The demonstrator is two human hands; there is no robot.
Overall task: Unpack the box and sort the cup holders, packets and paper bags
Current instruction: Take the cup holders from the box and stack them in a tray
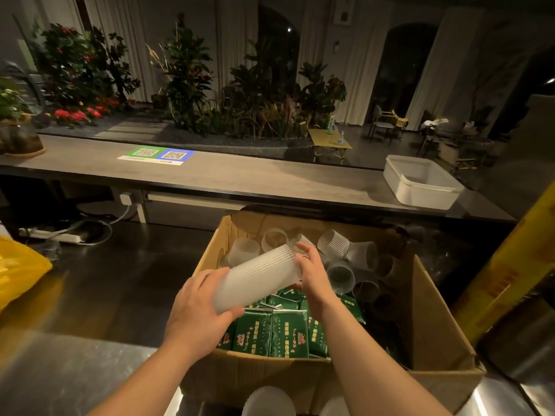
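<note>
An open cardboard box [432, 334] stands on a steel counter. Above it I hold a stack of frosted ribbed cup holders [258, 277] lying slanted. My left hand [198, 307] grips its lower end and my right hand [310, 273] grips its upper end. Several loose cup holders [339, 259] lie in the box's far part. Green packets [270, 331] with white print fill the near part. Paper bags are not visible.
A white plastic tub [420, 181] sits on the long grey bar top [240, 172], which bears a QR-code sheet [157, 154]. A yellow bag [18, 265] lies at the left, a yellow roll [507, 265] at the right. White cup tops [267, 400] show below the box.
</note>
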